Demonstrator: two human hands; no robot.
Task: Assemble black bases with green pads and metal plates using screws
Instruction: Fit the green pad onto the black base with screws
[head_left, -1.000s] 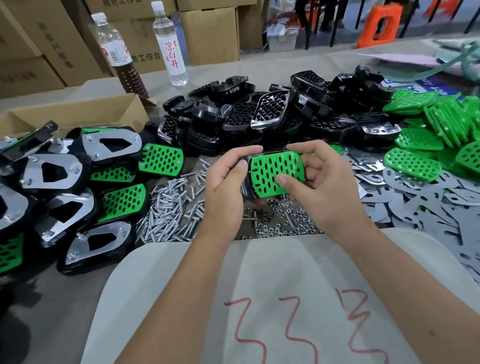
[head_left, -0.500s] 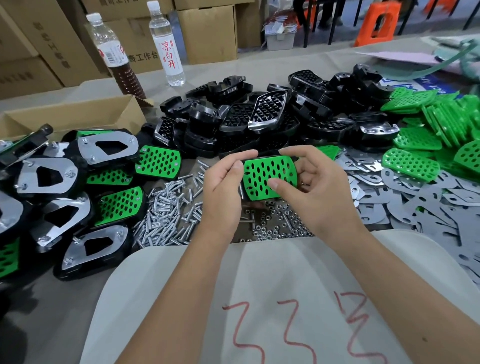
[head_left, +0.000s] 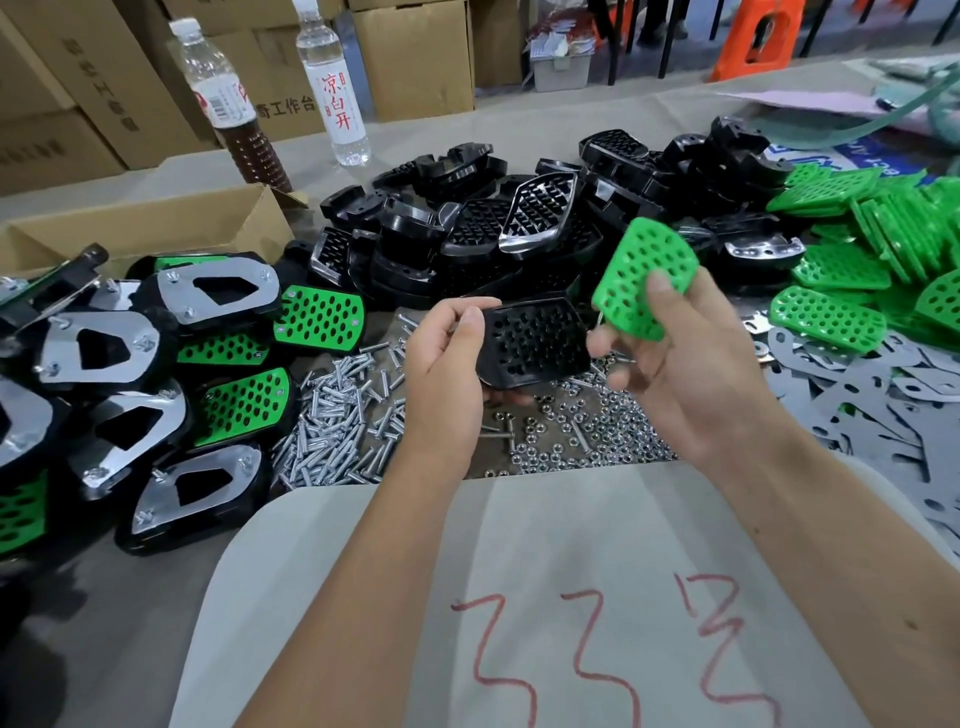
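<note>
My left hand (head_left: 447, 374) grips a black base (head_left: 535, 340) by its left edge, its studded face turned up. My right hand (head_left: 675, 374) pinches a green perforated pad (head_left: 641, 275) between thumb and fingers, lifted up and to the right of the base and tilted; pad and base are apart. Below the hands lie a heap of silver screws (head_left: 337, 415) and a heap of nuts (head_left: 587, 441). A pile of black bases (head_left: 509, 234) sits behind, green pads (head_left: 872, 244) lie at the right, and grey metal plates (head_left: 857, 395) lie at the lower right.
Several assembled pieces (head_left: 135, 374) with green pads and metal plates cover the left. An open cardboard box (head_left: 145, 228) and two bottles (head_left: 234, 104) stand at the back left. A white sheet (head_left: 571, 597) with red marks lies in front of me.
The green pad was seated on the black base in both hands. Now my right hand has lifted it off, up and to the right, leaving the base bare in my left hand.
</note>
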